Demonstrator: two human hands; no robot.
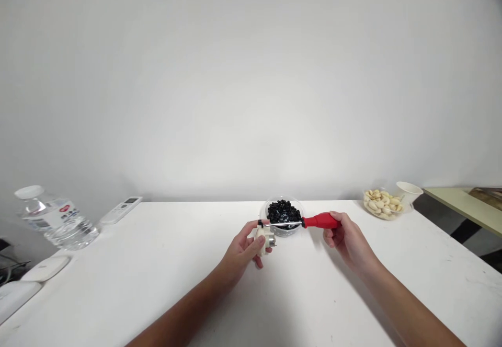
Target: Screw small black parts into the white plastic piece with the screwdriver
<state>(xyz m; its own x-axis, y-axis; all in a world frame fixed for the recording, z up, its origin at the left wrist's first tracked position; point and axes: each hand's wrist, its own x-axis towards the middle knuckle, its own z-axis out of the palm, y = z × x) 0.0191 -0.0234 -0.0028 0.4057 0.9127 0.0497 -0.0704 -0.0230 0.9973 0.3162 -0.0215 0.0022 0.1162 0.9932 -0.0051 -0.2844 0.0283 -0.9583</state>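
My left hand [243,250] is closed around a small cream and metal motor-like part [266,240], held just above the white table [157,274]. My right hand [345,237] grips the red handle of a screwdriver [320,221]. Its metal shaft runs left and the tip meets the top of the small part. Right behind both hands stands a clear bowl of small black pieces [283,214].
A clear tub of pale, nut-like pieces [382,204] and a white paper cup [408,192] stand at the back right. At the left are a large water bottle [55,221], a white remote [121,209] and white flat devices [43,268]. Another table [466,206] lies right.
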